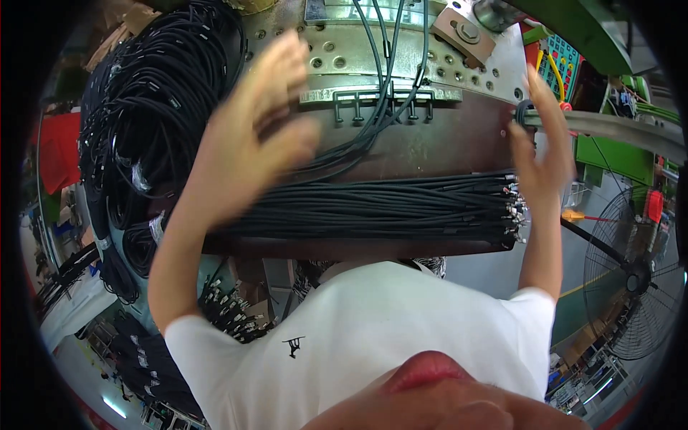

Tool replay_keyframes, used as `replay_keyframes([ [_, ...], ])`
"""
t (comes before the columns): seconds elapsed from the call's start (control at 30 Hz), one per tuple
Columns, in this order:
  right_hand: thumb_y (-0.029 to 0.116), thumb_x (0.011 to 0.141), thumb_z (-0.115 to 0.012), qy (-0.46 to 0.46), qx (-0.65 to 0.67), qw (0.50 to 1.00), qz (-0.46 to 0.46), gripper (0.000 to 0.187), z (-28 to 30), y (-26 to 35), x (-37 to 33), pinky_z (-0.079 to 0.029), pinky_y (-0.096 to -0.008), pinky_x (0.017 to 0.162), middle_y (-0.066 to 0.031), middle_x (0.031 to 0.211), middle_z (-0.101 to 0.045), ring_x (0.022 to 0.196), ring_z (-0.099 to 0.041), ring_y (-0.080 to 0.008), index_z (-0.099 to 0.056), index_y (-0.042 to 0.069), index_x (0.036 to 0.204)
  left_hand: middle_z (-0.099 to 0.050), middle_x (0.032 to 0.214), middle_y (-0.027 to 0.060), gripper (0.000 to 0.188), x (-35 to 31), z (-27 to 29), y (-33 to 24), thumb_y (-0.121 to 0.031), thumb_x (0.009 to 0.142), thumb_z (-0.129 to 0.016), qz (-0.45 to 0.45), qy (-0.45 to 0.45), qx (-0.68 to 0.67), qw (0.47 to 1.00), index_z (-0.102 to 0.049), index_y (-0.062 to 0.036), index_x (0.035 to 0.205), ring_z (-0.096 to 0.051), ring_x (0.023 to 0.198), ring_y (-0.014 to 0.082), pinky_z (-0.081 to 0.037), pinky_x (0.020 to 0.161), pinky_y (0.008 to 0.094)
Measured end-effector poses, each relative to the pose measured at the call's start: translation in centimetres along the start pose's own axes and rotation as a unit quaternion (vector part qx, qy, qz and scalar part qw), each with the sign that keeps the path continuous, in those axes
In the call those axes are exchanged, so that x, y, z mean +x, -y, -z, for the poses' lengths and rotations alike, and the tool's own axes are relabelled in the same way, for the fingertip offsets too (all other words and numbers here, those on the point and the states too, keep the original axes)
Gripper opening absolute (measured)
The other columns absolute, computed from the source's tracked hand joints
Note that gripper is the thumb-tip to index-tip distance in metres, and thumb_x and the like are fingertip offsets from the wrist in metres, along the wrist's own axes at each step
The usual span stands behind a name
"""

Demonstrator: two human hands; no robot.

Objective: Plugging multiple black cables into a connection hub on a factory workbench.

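My left hand (251,140) is raised at the left, smeared by motion, its thumb spread from the fingers and nothing seen in it. Below it runs a wide bundle of black cables (373,208) along the bench's near edge, metal terminals (514,208) at its right end. Several thin black cables (383,79) hang over a black toothed mould piece (383,100) on a metal bar ahead. At the right my right hand (545,147) is open, thumb and fingers apart, beside a dark loop (524,113) on a grey lever (609,129). Whether it touches the loop is unclear.
A large heap of coiled black cables (165,93) fills the left. At the back is a perforated metal plate (344,54) with a bolted block (464,36). A green button panel (565,61) is at the far right. A fan (634,276) stands at the lower right.
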State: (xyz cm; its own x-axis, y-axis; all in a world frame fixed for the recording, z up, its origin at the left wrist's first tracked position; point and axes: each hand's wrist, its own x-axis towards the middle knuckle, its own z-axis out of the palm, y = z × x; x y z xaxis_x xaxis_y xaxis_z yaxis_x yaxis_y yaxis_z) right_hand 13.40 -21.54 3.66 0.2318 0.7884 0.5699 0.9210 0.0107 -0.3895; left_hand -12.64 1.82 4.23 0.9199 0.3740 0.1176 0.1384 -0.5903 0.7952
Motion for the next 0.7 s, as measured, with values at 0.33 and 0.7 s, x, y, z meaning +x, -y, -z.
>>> replay_keyframes([
  [0.33,0.009,0.091,-0.060,0.078,0.129,0.873,-0.464,0.042,-2.0,1.7,-30.6,-0.038,-0.0375,0.105,-0.0153,0.130,-0.055,0.118,-0.051,-0.0264,-0.051,-0.004,0.130,-0.065,0.112,0.0192,0.034,-25.0,-7.8,7.4,-0.022,0.086,-0.059,0.307,0.146,0.265,0.903,-0.066,-0.0032,0.113,-0.058,0.107,0.0397,-0.042,0.096,0.0499],
  [0.7,0.006,0.086,-0.065,0.086,-0.017,0.937,-0.339,0.034,-2.2,2.1,-28.2,-0.044,-0.0406,0.097,-0.0155,0.118,-0.063,0.108,-0.057,-0.0304,-0.060,-0.002,0.118,-0.062,0.120,0.0223,0.036,-23.9,-8.9,7.9,-0.025,0.088,-0.057,0.266,0.030,0.249,0.931,-0.065,-0.0034,0.115,-0.056,0.113,0.0410,-0.043,0.098,0.0466],
])
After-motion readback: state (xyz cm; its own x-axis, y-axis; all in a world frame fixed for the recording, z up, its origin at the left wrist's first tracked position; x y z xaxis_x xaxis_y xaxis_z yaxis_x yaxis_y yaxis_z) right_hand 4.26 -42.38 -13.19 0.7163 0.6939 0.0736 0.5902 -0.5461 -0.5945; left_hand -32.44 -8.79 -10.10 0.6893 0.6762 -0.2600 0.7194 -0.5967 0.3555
